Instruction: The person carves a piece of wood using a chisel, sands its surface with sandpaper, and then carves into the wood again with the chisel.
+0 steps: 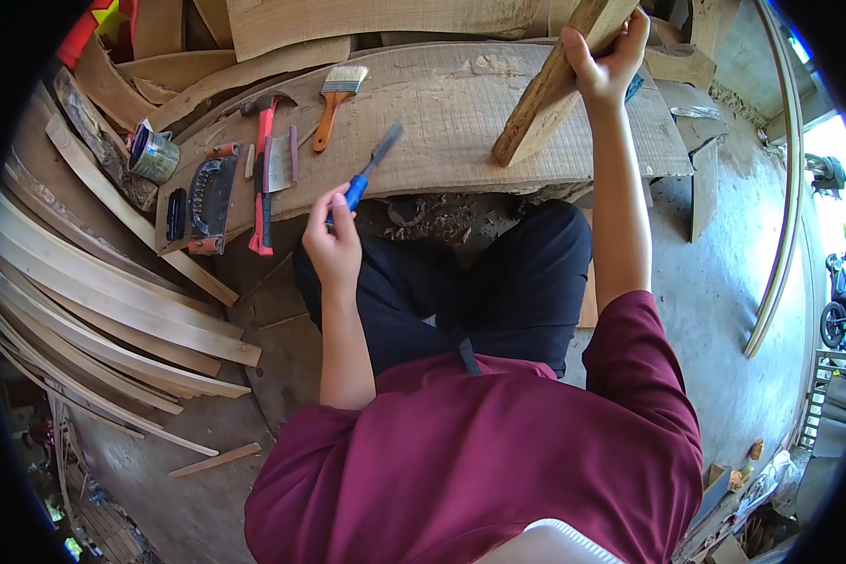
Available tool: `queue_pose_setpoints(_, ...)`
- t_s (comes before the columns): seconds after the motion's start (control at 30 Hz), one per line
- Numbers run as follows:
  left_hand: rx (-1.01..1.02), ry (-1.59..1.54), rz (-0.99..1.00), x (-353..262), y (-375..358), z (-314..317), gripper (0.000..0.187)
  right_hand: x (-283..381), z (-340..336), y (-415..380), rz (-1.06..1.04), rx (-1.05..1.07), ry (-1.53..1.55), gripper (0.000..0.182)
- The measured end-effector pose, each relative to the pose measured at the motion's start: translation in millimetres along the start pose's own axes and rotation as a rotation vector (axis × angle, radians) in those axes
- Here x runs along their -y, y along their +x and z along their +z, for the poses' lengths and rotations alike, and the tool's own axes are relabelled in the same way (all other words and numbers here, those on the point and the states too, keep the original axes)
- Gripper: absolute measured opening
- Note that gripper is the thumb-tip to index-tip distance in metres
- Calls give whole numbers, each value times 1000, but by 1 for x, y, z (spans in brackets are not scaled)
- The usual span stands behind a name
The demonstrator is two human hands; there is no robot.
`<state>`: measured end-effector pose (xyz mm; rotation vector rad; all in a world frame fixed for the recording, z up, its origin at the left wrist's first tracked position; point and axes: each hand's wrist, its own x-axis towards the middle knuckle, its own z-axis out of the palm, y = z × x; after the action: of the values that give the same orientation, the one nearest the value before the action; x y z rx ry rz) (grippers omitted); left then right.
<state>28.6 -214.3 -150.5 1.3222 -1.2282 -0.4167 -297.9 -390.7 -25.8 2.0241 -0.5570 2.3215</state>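
My left hand is closed around the blue handle of a chisel; its flat metal blade points up and away, above the near edge of the wooden bench board. With my right hand I grip the upper part of a thick, rough-edged wooden block. The block is tilted, its lower end at the board's surface. To the left on the board lie a paintbrush with an orange handle, a claw hammer with a red and black handle, and a metal blade.
A hand plane-like tool and a paint can are at the board's left end. Several long curved wood strips are stacked at left. Wood shavings lie below the board. A long strip stands at right.
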Motion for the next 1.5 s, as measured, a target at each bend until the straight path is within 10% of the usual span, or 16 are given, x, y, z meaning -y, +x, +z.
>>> queue_pose_setpoints(0.37, -86, 47, 106, -48, 19, 20, 29, 13, 1, 3, 114, 54, 26, 81)
queue_pose_setpoints(0.57, -337, -208, 641, -37, 59, 70, 28, 20, 8, 2, -27, 2, -215, 77)
queue_pose_setpoints(0.73, -81, -955, 28, -63, 70, 103, 24, 38, 12, 2, 47, -5, -310, 76)
queue_pose_setpoints(1.5, 34, -908, 307, -168, 85, 155, 25, 30, 12, -1, -11, -63, -496, 81)
